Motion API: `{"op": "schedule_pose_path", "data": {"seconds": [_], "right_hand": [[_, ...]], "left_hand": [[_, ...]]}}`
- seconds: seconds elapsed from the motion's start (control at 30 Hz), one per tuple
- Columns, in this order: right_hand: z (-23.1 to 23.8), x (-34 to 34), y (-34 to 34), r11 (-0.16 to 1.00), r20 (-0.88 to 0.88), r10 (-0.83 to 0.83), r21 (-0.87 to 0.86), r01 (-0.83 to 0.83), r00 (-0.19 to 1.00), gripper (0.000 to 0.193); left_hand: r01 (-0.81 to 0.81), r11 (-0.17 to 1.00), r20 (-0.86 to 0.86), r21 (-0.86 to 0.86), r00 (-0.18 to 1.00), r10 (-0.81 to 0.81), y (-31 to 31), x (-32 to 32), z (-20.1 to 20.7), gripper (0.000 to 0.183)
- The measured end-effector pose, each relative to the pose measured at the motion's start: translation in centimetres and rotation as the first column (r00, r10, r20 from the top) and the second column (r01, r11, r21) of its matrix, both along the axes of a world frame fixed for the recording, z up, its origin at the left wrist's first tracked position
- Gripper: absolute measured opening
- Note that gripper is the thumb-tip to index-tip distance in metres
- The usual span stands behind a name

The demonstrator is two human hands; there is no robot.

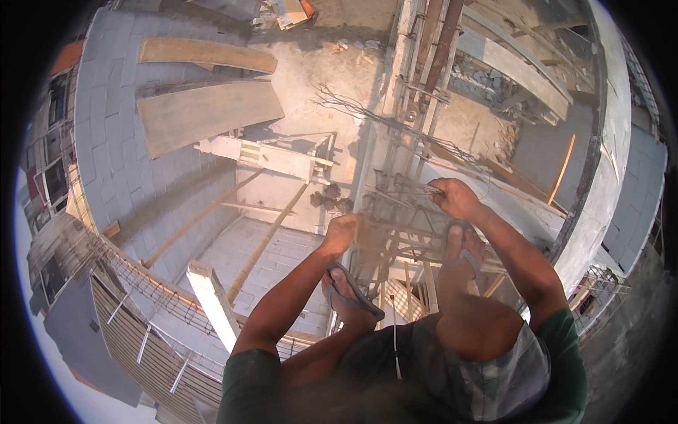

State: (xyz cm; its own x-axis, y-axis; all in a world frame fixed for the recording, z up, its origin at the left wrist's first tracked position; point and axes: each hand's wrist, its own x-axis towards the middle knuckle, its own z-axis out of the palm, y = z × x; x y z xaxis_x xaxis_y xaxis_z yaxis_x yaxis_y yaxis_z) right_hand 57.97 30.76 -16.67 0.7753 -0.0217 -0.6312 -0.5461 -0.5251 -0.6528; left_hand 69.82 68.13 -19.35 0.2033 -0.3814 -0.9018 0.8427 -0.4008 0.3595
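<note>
My left hand is closed beside the left edge of a narrow beam form with steel reinforcing bars in it; what its fingers hold, if anything, is hidden. Across the bars, my right hand is closed in a pinch, with thin dark ends showing at its fingertips that are too small to name. Just beyond both hands, a loose bundle of thin tie wire lies slantwise over the form. My feet in grey sandals rest at either side of the bars, with my knees bent.
Down to the left are a grey block wall, wide boards, a wooden trestle and slanting bamboo poles. Long rusty bars run away ahead. A pale concrete beam stands at the right. The floor lies well below me.
</note>
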Motion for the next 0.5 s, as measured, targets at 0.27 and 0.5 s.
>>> {"op": "schedule_pose_path", "data": {"seconds": [0.27,0.5], "right_hand": [[0.0,0.7,-1.1,0.93,-0.064,-0.01,0.366,0.033,0.998,0.033],[0.3,2.7,-2.0,0.889,-0.456,0.04,0.422,0.177,0.889,0.036]], "left_hand": [[-0.137,0.99,-0.159,-0.029,0.979,0.131,-1.1,-1.4,-0.6,0.026],[-0.08,0.993,-0.402,-0.087,0.915,0.039,-2.5,-1.8,-1.9,0.043]]}}
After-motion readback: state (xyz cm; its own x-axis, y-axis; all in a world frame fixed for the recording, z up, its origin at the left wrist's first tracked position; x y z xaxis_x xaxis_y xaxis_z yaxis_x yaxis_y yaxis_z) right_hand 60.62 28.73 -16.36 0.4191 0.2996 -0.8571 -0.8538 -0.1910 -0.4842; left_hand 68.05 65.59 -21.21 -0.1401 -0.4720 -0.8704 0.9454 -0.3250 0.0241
